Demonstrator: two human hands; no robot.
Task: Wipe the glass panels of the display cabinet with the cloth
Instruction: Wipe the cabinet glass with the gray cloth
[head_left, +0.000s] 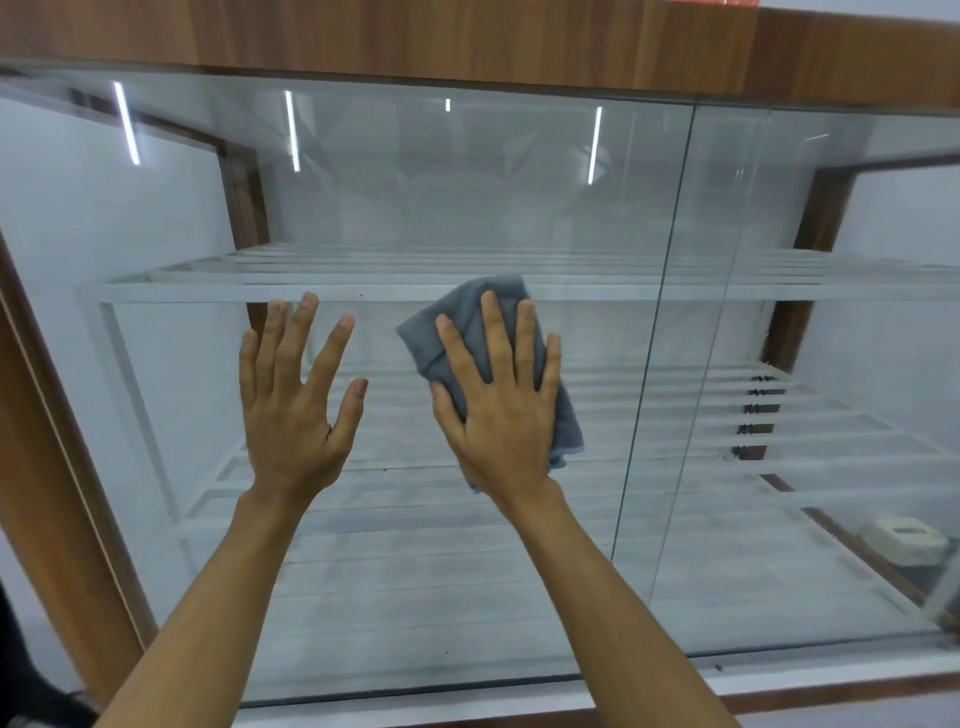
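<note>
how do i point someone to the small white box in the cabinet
Start at the wooden display cabinet and look through its right glass panel. Low near the right edge sits a small white box. It is the only loose object inside; the rest is slatted shelving.

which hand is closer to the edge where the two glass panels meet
Right. The right hand, pressing the cloth, is a little left of the panel edge; the left hand lies flat on the glass farther left, beyond the cloth.
</note>
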